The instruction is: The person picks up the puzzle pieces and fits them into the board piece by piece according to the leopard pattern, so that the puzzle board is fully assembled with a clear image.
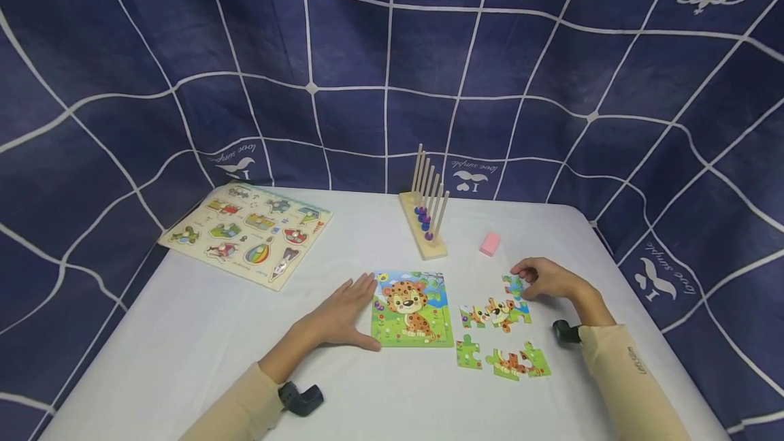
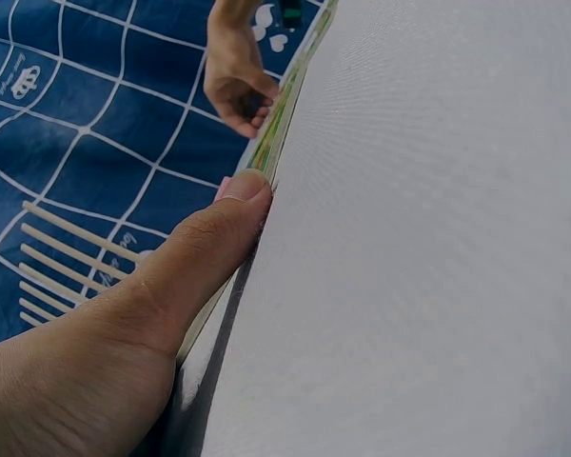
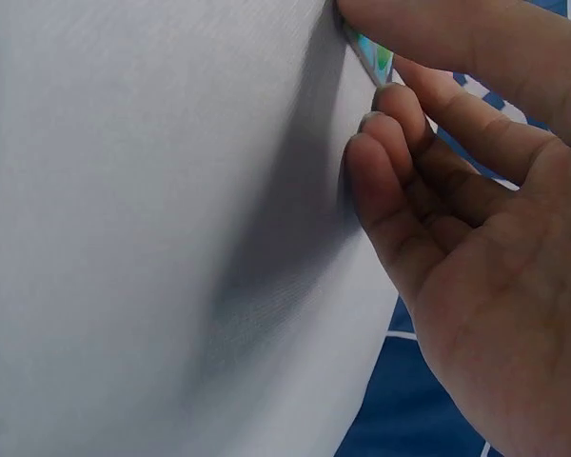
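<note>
My left hand [image 1: 343, 312] rests along the left edge of a square picture board [image 1: 412, 309] showing a cartoon leopard, its fingers straight and the thumb [image 2: 238, 195] at the lower left corner. To the right of the board, my right hand [image 1: 551, 281] pinches a blue-green jigsaw piece [image 1: 513, 284] with curled fingers, low on the white table. That piece [image 3: 373, 55] is mostly hidden behind the fingers in the right wrist view. Just below it lies a joined strip of pieces [image 1: 495, 313] with the leopard's face.
Nearer the front lie a loose green corner piece [image 1: 468, 354] and a joined group of pieces [image 1: 519, 363]. A pink block [image 1: 490, 243] sits farther back. Behind the board stands a wooden rack [image 1: 425, 223] with upright pegs and beads. A vehicle-picture peg board [image 1: 248, 233] lies at back left.
</note>
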`<state>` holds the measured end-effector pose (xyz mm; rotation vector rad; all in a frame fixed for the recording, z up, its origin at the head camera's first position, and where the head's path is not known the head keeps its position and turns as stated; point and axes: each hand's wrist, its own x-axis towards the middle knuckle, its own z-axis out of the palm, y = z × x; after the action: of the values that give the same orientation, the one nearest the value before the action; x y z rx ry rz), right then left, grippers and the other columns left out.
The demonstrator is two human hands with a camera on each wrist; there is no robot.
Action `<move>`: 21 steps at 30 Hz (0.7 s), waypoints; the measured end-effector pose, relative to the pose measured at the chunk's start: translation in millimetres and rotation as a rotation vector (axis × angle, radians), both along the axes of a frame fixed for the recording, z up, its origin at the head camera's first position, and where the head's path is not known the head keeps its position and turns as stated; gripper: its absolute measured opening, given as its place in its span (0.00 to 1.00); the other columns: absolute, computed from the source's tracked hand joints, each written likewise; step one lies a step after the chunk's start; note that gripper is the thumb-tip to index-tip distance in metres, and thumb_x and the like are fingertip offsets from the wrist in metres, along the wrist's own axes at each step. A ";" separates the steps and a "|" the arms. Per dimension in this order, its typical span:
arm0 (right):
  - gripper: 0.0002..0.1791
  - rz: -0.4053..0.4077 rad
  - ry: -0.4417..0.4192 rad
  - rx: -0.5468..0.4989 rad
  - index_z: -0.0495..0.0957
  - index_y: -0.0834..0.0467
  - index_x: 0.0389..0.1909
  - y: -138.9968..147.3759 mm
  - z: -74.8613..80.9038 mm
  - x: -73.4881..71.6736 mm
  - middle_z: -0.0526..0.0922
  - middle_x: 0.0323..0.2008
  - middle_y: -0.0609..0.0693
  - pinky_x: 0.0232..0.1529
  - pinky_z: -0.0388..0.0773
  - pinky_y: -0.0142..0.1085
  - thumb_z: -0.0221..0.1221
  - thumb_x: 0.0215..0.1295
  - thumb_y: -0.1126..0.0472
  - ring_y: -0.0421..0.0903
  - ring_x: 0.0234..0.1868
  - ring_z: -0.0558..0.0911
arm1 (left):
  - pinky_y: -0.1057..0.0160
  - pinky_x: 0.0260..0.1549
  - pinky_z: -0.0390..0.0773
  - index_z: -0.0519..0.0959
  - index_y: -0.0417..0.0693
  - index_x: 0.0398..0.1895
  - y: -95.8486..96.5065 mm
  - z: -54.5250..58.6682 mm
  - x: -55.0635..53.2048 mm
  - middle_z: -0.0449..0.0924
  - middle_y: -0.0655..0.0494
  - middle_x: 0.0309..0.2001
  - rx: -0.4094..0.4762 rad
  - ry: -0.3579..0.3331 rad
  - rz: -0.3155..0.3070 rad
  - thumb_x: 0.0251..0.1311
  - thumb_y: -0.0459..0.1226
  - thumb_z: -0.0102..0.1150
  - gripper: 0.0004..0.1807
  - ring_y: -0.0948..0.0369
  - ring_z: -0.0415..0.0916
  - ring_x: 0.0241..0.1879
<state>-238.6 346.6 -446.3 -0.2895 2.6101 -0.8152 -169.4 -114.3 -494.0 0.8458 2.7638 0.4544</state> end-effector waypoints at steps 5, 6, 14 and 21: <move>0.27 -0.010 -0.003 0.008 0.77 0.66 0.49 0.8 0.9 0.8 0.75 0.38 0.52 0.37 0.71 0.31 0.72 0.43 0.67 0.46 0.39 0.71 | 0.52 0.77 0.43 0.48 0.41 0.77 0.4 -0.8 -0.6 0.41 0.50 0.79 -0.006 0.001 0.000 0.35 0.79 0.56 0.73 0.56 0.37 0.79; 0.27 -0.009 -0.003 0.011 0.78 0.66 0.48 1.2 1.1 0.7 0.75 0.37 0.52 0.37 0.71 0.31 0.72 0.44 0.67 0.46 0.39 0.71 | 0.52 0.77 0.43 0.48 0.42 0.77 0.5 -0.8 -0.6 0.40 0.50 0.79 -0.009 0.000 0.001 0.35 0.79 0.56 0.73 0.56 0.37 0.79; 0.23 -0.018 0.016 0.019 0.78 0.64 0.43 2.0 2.0 0.1 0.76 0.35 0.51 0.35 0.71 0.30 0.73 0.43 0.66 0.45 0.37 0.72 | 0.52 0.77 0.43 0.48 0.41 0.77 0.8 1.2 -0.6 0.40 0.50 0.79 -0.010 0.003 0.000 0.35 0.80 0.55 0.73 0.56 0.37 0.79; 0.25 -0.016 0.033 -0.022 0.76 0.64 0.44 1.9 -3.2 2.1 0.76 0.33 0.52 0.33 0.75 0.28 0.73 0.41 0.68 0.44 0.35 0.74 | 0.51 0.77 0.43 0.48 0.41 0.77 0.4 1.3 0.2 0.41 0.50 0.79 -0.004 -0.001 0.004 0.35 0.79 0.56 0.73 0.55 0.38 0.79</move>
<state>-236.6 348.5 -449.6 -0.2911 2.6387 -0.8515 -169.3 -113.9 -492.7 0.8389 2.7647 0.4504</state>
